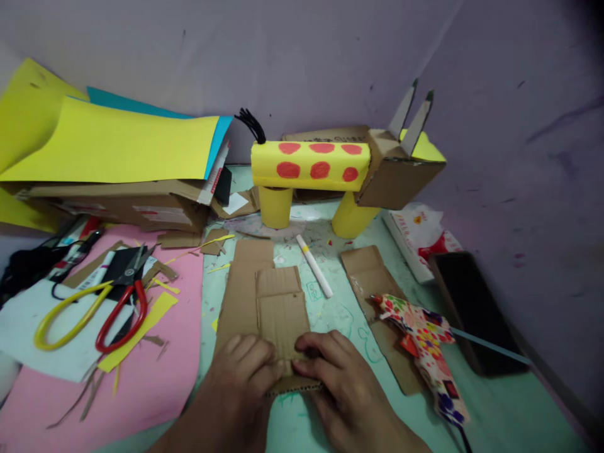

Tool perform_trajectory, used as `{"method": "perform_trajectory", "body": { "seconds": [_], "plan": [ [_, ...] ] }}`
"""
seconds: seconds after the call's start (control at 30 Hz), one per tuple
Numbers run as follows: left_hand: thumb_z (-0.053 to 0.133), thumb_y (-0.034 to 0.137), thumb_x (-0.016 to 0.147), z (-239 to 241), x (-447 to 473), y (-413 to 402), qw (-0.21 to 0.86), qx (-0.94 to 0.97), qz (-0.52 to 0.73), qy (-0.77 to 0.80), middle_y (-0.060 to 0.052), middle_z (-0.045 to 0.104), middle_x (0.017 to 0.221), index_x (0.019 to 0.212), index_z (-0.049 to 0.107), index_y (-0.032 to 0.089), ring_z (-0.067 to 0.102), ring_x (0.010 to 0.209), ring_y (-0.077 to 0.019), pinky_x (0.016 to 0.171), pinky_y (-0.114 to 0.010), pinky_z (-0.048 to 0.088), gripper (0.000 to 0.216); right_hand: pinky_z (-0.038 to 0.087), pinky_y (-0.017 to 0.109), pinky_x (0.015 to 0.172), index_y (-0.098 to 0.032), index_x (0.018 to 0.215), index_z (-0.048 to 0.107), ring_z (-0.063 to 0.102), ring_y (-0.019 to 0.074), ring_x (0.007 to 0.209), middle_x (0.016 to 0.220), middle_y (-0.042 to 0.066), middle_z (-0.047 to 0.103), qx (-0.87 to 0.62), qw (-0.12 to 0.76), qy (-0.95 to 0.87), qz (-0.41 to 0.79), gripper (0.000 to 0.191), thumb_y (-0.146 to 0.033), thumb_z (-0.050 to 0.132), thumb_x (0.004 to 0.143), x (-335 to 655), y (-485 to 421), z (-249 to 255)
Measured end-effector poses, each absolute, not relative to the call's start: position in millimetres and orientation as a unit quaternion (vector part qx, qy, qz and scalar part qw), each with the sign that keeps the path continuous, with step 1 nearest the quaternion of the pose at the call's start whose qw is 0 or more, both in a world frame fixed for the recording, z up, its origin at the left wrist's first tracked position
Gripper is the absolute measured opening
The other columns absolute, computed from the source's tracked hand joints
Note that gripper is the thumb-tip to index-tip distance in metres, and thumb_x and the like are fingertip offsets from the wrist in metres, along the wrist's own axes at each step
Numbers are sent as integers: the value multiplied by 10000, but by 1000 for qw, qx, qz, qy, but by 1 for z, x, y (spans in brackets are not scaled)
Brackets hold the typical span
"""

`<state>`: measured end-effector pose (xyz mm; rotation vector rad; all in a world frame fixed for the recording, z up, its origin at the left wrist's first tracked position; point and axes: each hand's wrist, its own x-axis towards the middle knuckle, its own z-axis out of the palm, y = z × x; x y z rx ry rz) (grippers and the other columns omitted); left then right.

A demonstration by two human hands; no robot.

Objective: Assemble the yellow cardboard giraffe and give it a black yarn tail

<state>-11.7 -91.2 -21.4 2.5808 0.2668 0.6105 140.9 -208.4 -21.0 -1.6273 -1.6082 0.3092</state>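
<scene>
A creased piece of cardboard (282, 314) lies in front of me, its corrugated edge facing me. My left hand (248, 368) presses its left side with curled fingers. On its right side, my right hand (342, 377) grips the edge, fingers closed on it. Under its left part rests a longer cardboard strip (240, 283). A white marker with a yellow band (314, 264) lies just beyond. Right of my hands, a flower-patterned glue gun (422, 340) with a pale glue stick rests over another cardboard strip (372, 277).
A cardboard animal with a yellow, red-spotted body (311, 167) stands at the back. Left are red-and-yellow-handled scissors (127, 277), pink paper (179, 358) with scraps, and a cardboard box (117, 204) under yellow sheets (136, 141). A phone (476, 314) lies at right beside a white packet (415, 233).
</scene>
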Motion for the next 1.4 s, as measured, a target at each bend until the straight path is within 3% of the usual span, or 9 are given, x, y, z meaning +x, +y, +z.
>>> {"method": "perform_trajectory", "body": {
  "seconds": [0.2, 0.33, 0.4, 0.53, 0.6, 0.8, 0.97, 1.2, 1.4],
  "plan": [
    [431, 118, 792, -15, -14, -88, 265, 940, 177, 125, -42, 571, 736, 812, 592, 211, 517, 678, -197, 587, -336, 411, 187, 474, 354, 716, -181, 933, 595, 535, 199, 846, 1009, 81, 630, -645, 398, -633, 157, 235, -36, 507, 770, 144, -209, -20],
    [471, 395, 874, -3, -24, -66, 340, 911, 201, 120, -65, 652, 996, 1086, 582, 239, 618, 860, -208, 664, -301, 516, 286, 482, 340, 737, -195, 999, 591, 540, 194, 875, 1031, 69, 648, -601, 419, -661, 158, 324, -29, 465, 751, 150, -212, -17],
    [425, 376, 901, 0, -21, -52, 341, 888, 230, 204, -48, 665, 995, 1103, 572, 243, 638, 830, -184, 649, -269, 530, 283, 483, 347, 767, -201, 1016, 585, 546, 197, 902, 1029, 60, 662, -576, 427, -676, 171, 325, -40, 471, 757, 152, -212, -14],
    [507, 382, 845, -5, 3, -33, 193, 908, 225, 297, -130, 584, 1194, 1191, 517, 151, 527, 1110, -287, 924, -467, 456, 416, 475, 376, 806, -215, 970, 599, 572, 199, 895, 970, 43, 697, -553, 392, -708, 197, 267, -72, 507, 763, 155, -211, -6],
    [513, 365, 839, -9, 14, -31, 156, 927, 191, 283, -160, 536, 1240, 1168, 526, 122, 456, 1180, -326, 959, -532, 404, 409, 471, 383, 821, -208, 951, 609, 586, 197, 890, 964, 51, 703, -560, 376, -713, 193, 254, -77, 516, 754, 155, -211, -4],
    [524, 145, 807, -3, 18, -42, 164, 930, 238, 229, -97, 601, 1007, 925, 545, 160, 547, 999, -256, 853, -458, 464, 121, 461, 379, 884, -224, 957, 591, 605, 188, 897, 979, 21, 710, -575, 376, -704, 178, 247, -85, 542, 758, 151, -214, -6],
    [507, 13, 792, 4, 10, -54, 221, 921, 311, 79, -37, 660, 798, 871, 570, 168, 634, 802, -142, 717, -237, 522, 185, 469, 325, 839, -228, 899, 570, 615, 159, 789, 883, 9, 704, -611, 404, -659, 171, 117, -144, 578, 818, 143, -212, -15],
    [523, 10, 772, -1, 8, -58, 251, 913, 315, 69, -73, 664, 755, 812, 616, 144, 640, 733, -153, 643, -245, 541, 167, 454, 318, 718, -194, 875, 568, 574, 179, 784, 851, 31, 672, -640, 426, -619, 161, 50, -209, 593, 834, 138, -211, -26],
    [520, 14, 765, 0, 8, -58, 260, 912, 311, 56, -74, 674, 757, 802, 636, 142, 642, 720, -153, 630, -242, 543, 177, 431, 340, 750, -188, 872, 558, 550, 186, 795, 846, 40, 646, -650, 430, -605, 160, 53, -233, 577, 851, 135, -212, -28]
  ]
}}
